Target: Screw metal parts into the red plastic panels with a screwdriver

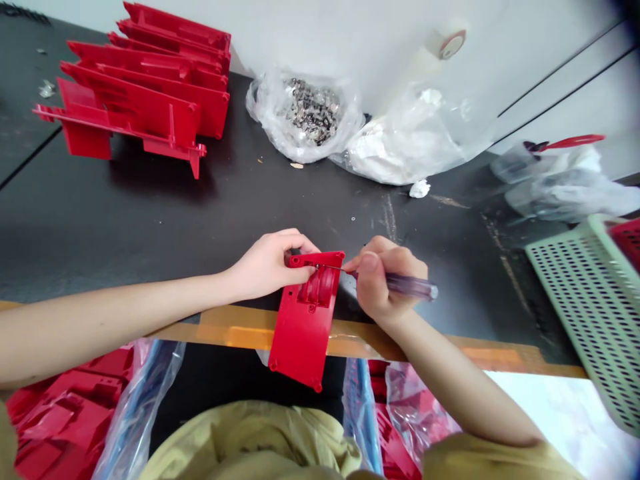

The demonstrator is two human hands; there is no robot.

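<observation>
A red plastic panel [304, 337] lies tilted over the taped front edge of the table, its lower end sticking out past the edge. My left hand [273, 265] grips the panel's upper left corner, the thumb pressing beside a small metal piece [317, 267] in the recessed slots. In my right hand [383, 277] is a screwdriver [411, 286] with a translucent purple handle. Its thin shaft points left across the panel, and the tip is close to the metal piece; whether they touch I cannot tell.
Several red panels [150, 100] stand stacked at the back left. An open plastic bag of small metal parts [313, 110] and a bag of white material [400, 147] stand behind. At right is a green basket [585, 293]. Bins of red parts [75, 407] sit below the table edge.
</observation>
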